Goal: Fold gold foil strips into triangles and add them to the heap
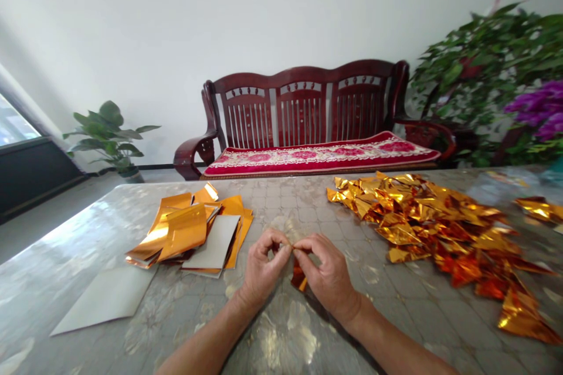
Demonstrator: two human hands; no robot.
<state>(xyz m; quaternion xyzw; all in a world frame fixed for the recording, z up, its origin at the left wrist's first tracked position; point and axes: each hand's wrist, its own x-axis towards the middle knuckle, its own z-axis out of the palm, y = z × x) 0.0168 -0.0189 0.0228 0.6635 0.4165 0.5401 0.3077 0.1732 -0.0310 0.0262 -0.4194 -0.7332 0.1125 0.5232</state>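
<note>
Both hands meet over the middle of the table, thumbs and forefingers pinched together. Between them is a piece of gold foil paper [299,276], mostly hidden by the fingers, with its folded lower part hanging below. My left hand [264,262] grips its upper edge from the left. From the other side my right hand [326,272] pinches the same piece. Left of the hands lies a loose stack of flat gold foil sheets [187,228], some with their pale backs up. To the right spreads a large heap of folded gold foil pieces [422,217].
A single pale sheet [105,299] lies on the covered table [193,319] at the left. Clear plastic [504,184] sits near the far right edge. Behind the table stand a dark red wooden bench [303,111], a potted plant [108,135] and leafy greenery [488,70].
</note>
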